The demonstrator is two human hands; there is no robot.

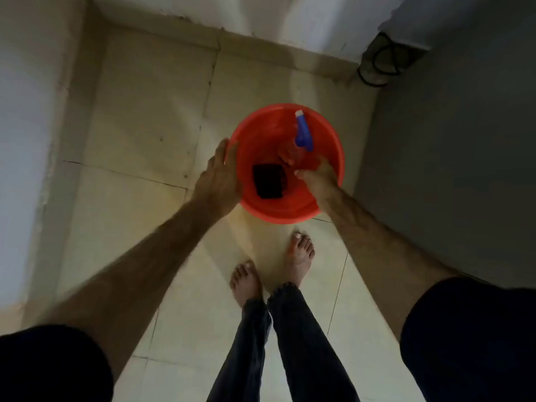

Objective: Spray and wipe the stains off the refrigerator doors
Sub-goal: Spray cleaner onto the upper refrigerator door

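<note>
A red bucket [290, 211] stands on the tiled floor just ahead of my bare feet. Inside it a spray bottle [303, 132] with a blue trigger head leans toward the far wall, and a dark folded cloth or sponge [268, 181] lies on the bottom. My left hand [220, 175] rests flat against the outside of the bucket's left rim, fingers straight. My right hand [317, 178] reaches down inside the bucket, its thumb and fingers curled round the bottle's lower body. The image is blurred. A dark grey upright face [452, 169], apparently the refrigerator's side, fills the right.
Pale walls close in at the left [26, 140] and at the back [261, 18]. A black cable [380, 63] loops on the floor in the far right corner behind the grey face. My feet [272, 271] stand on beige tiles.
</note>
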